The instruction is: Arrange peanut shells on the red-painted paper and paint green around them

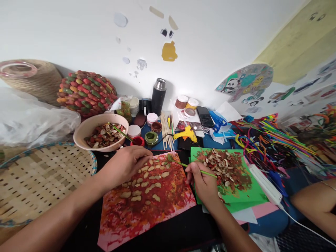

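A green-handled paintbrush (208,173) is gripped in my right hand (201,178), its bristle end over the upper right of a paint-smeared pink sheet (115,231). Near the bristles lies a greenish peanut shell (165,163). Rows of unpainted peanut shells (153,187) cover the sheet's upper middle. My left hand (131,162) hovers over the sheet's upper left corner with its fingers pinched together; whatever is between them is hidden. Just behind it stand an open pot of red paint (138,141) and one of green paint (151,138).
A bowl (81,134) of shells and a woven tray (47,185) are at the left. Behind are wooden sticks (166,129), a yellow glue gun (187,133) and a black flask (159,96). Green paper (256,190) with shells lies right, beside a white power strip (265,183). Someone's bare limb (315,206) shows far right.
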The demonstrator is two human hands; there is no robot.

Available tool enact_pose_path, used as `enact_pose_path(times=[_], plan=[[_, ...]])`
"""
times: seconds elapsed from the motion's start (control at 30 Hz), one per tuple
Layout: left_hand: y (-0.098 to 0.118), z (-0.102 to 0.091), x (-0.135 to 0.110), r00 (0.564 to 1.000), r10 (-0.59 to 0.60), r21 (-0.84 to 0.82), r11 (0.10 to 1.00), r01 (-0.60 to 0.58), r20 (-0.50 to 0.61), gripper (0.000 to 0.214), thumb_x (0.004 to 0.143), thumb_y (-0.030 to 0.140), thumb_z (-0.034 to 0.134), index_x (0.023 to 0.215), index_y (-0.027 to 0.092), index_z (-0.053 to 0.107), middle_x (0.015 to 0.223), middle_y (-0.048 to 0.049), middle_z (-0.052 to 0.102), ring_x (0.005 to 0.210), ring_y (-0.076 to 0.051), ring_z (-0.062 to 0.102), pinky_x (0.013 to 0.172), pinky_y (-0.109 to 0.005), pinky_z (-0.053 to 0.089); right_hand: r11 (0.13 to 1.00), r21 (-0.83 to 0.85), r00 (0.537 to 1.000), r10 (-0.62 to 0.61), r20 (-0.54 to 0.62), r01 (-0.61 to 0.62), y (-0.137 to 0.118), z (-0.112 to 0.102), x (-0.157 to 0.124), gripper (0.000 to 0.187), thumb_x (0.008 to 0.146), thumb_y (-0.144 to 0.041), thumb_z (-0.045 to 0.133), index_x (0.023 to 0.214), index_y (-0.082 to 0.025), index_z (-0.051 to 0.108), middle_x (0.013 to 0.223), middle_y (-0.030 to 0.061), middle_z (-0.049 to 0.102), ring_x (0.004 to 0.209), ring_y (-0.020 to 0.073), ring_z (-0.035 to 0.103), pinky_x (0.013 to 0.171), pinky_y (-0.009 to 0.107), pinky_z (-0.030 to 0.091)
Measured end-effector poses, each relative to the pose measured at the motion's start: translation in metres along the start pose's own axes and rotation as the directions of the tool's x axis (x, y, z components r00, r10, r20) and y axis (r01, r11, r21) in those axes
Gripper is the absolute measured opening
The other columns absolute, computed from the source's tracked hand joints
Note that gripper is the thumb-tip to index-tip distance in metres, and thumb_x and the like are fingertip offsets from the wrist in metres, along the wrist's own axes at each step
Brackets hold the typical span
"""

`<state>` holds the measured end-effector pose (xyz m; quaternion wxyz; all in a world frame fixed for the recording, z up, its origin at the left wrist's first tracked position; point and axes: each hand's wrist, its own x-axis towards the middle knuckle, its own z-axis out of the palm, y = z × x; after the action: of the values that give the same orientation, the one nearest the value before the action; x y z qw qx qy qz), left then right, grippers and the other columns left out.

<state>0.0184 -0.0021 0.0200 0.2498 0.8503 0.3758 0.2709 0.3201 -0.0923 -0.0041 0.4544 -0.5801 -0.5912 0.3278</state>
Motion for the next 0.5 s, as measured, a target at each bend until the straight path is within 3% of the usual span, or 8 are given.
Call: enact_pose_path(times=[0.33, 0.5], plan=[[-0.006, 0.0047, -0.0046, 1.0, -0.008, -0.014, 1.0, 0.008, -0.014, 0.037, 0.112, 0.042, 0.05, 0.105, 0.023, 0.082, 0.101, -0.0041, 0.084, 0.089, -0.02, 0.079, 0.081, -0.028, 0.059, 1.0, -0.012, 1.0, -0.001, -0.007, 0.001, -0.0024, 0.0023, 0.0043, 0.053, 0.114, -0.06, 0.052, 0.084, -0.021, 0.071, 0.059, -0.002, 0.062, 0.05, 0.0151, 0.064, 0.051, 0.025, 0.047], [-0.0082, 0.0061, -0.0059, 0.999, 0.0, -0.025, 1.0, -0.001, -0.05, 0.036, 0.112, 0.041, 0.051, 0.105, 0.023, 0.081, 0.1, -0.0036, 0.084, 0.088, -0.019, 0.079, 0.082, -0.028, 0.059, 0.997, 0.052, 0.997, 0.064, -0.046, -0.061, -0.0093, -0.0007, 0.0062, 0.058, 0.11, -0.069, 0.054, 0.083, -0.021, 0.069, 0.057, -0.0018, 0.061, 0.047, 0.0155, 0.064, 0.046, 0.024, 0.046]])
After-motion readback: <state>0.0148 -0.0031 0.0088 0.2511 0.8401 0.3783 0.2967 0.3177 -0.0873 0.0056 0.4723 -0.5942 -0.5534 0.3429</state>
